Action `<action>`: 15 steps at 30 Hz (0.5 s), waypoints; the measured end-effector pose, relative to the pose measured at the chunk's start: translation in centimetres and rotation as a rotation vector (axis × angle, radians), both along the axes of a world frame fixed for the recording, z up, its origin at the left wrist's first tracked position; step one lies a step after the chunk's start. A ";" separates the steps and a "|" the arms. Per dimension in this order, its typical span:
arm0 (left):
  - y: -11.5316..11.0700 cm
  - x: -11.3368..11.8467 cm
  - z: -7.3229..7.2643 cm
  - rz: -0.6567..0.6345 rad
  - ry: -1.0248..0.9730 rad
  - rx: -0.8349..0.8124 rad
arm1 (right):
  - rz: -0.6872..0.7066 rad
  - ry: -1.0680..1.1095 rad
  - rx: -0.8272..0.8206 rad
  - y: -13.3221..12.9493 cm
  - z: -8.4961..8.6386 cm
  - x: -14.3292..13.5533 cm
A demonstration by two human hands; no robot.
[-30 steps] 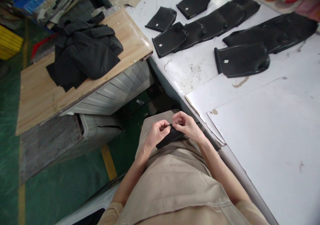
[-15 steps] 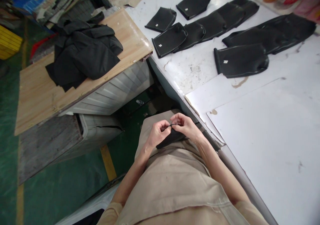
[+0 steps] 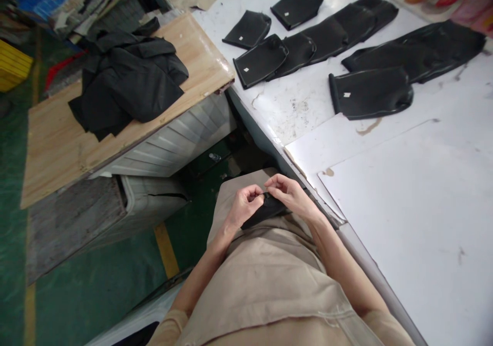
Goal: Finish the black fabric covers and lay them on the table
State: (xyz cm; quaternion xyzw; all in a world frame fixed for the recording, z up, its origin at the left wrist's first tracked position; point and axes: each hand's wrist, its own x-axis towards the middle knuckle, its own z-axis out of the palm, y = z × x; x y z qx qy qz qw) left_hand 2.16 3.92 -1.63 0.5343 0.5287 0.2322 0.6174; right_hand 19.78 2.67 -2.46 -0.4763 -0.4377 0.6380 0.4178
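Note:
A black leather-like piece lies on my lap, partly covered by my hands. My left hand pinches its upper edge between thumb and curled forefinger. Close beside it, my right hand is closed, thumb and fingertips together at the same edge; the exact contact is too small to make out. Beneath both hands is a beige apron. Similar flat black pieces lie on the white table, among them one with a small white label and another labelled piece.
The white table runs along my right side. On the left, a heap of black fabric rests on a wooden board. A grey-topped box stands below it. A yellow crate is at the far left.
My right hand has shifted slightly right, away from my left fingertips, and more of the black edge shows between them. My left hand stays in place.

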 end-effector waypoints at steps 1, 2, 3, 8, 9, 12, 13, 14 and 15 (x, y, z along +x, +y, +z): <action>0.0 0.0 0.1 0.008 -0.004 0.006 | 0.039 -0.011 0.021 -0.1 0.1 0.3; 0.0 0.0 0.1 0.013 -0.005 0.012 | 0.084 -0.015 0.041 -0.2 0.1 0.6; 0.0 0.0 0.1 0.013 -0.005 0.016 | 0.127 -0.018 0.059 -0.4 0.1 0.9; 0.1 0.1 0.2 -0.010 0.017 0.036 | 0.202 -0.119 0.092 -0.9 -0.4 1.7; 0.1 0.1 0.2 -0.010 0.020 0.037 | 0.207 -0.142 0.093 -0.9 -0.4 1.8; 0.1 0.1 0.2 -0.023 0.020 0.035 | 0.224 -0.185 0.109 -1.0 -0.5 1.7; 0.2 0.1 0.2 -0.031 0.021 0.035 | 0.220 -0.186 0.118 -1.0 -0.4 1.6; 0.2 0.0 0.3 -0.039 0.024 0.038 | 0.204 -0.180 0.131 -1.0 -0.4 1.6; 0.2 0.0 0.3 -0.045 0.030 0.044 | 0.178 -0.168 0.146 -1.0 -0.3 1.4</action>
